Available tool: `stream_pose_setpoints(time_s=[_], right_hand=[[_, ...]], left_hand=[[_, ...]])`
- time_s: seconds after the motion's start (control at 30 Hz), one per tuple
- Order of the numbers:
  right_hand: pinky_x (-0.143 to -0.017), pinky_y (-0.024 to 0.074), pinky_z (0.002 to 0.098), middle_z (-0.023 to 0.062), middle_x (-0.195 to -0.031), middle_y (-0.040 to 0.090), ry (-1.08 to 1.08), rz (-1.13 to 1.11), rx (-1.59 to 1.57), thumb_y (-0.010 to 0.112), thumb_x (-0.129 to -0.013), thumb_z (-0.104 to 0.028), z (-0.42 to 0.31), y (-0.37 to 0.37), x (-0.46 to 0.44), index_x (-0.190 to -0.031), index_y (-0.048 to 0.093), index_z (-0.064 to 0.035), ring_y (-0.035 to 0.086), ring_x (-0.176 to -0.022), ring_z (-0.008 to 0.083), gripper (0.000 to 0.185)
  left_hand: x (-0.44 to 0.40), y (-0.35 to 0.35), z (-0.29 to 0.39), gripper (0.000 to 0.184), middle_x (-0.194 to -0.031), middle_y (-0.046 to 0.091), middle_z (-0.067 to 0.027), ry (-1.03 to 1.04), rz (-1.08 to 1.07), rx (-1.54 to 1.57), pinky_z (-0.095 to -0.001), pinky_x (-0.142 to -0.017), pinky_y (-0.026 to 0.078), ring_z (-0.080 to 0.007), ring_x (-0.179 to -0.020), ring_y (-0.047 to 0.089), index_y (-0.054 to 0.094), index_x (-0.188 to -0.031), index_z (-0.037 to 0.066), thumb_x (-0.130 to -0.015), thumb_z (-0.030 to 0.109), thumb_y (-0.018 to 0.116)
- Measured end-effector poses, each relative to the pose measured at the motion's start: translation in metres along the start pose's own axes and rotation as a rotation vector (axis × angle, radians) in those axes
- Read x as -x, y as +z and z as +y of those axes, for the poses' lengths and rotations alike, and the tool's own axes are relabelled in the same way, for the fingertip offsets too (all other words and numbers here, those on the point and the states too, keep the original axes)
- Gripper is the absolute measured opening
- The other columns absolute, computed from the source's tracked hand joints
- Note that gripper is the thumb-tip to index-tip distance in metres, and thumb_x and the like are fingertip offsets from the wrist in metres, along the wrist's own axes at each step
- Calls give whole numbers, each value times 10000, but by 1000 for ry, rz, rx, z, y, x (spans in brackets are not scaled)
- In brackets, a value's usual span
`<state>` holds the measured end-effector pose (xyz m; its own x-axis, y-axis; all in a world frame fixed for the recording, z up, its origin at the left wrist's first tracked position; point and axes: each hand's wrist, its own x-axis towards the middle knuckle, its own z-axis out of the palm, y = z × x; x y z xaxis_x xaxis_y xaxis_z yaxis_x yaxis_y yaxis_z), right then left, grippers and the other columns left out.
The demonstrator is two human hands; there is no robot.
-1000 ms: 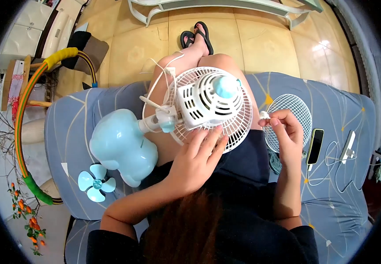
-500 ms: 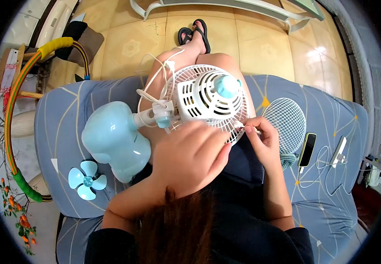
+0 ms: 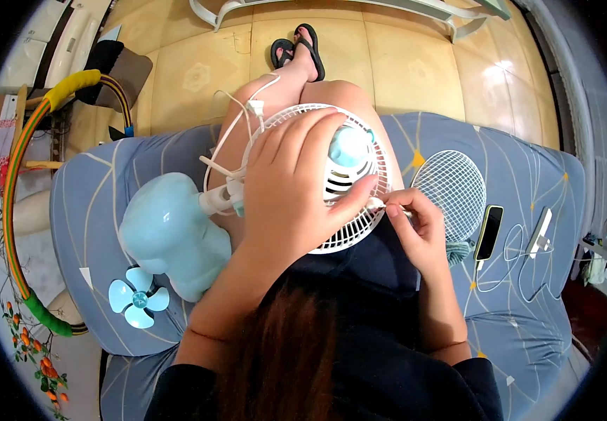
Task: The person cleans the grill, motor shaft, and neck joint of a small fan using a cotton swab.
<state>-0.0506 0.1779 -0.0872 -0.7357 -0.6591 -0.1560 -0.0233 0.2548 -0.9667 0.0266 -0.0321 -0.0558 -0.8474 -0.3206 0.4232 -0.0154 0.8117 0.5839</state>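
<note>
I have the left hand [image 3: 286,179] over the white slotted plastic motor housing [image 3: 349,175] of a small fan, its four fingers stretched out and its thumb spread well apart from them. I cannot tell from this view how firmly the palm presses. On my other side, the right hand [image 3: 419,226] has thumb and forefinger pinched together on a small white piece [image 3: 376,203] at the edge of the round white plastic grille [image 3: 356,236]; I can't make out the shape of that piece.

The fan head lies across the person's lap, back upward, with a rounded light-blue knob [image 3: 349,146] on the housing. A white neck [image 3: 214,201] runs left to the glossy, bulbous pale-blue base [image 3: 167,228], beside the person's left leg. A thin white cable [image 3: 223,146] loops near the knee.

I see a light-blue four-bladed propeller [image 3: 139,299] near the base, on the blue-grey patterned sofa cover [image 3: 528,158]. To the right lie a round white mesh cover [image 3: 451,195], a bunched teal cloth [image 3: 460,252] just beside it, a dark-screened phone [image 3: 489,233] and a slim white power strip [image 3: 540,230].
</note>
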Motion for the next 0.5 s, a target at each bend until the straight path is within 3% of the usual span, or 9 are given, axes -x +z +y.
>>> stream_pose_setpoints(time_s=[0.13, 0.23, 0.5], right_hand=[[-805, 511, 269, 70, -896, 683, -8, 71, -181, 591, -967, -8, -15, 2, -6, -945, 620, 25, 648, -843, 131, 49], [-785, 479, 236, 40, -893, 630, -75, 90, -179, 605, -957, -3, -27, -2, -17, -949, 608, 23, 603, -824, 105, 28], [-661, 423, 202, -14, -789, 590, -122, 149, 1, 661, -908, -3, -42, 9, -46, -916, 628, 17, 483, -705, 48, 40]], left_hand=[[-1, 0, -8, 524, -1180, 632, -154, 49, 22, 13, -442, -944, 451, -353, -1056, 602, 584, -1216, 1, -764, 208, 749], [-1, -1, -13, 453, -1184, 632, -177, 66, 13, 76, -450, -954, 448, -368, -1076, 601, 566, -1217, -17, -805, 130, 682], [0, -3, -13, 441, -1184, 639, -188, 91, -1, 83, -446, -957, 450, -368, -1075, 612, 569, -1207, -24, -806, 123, 676]])
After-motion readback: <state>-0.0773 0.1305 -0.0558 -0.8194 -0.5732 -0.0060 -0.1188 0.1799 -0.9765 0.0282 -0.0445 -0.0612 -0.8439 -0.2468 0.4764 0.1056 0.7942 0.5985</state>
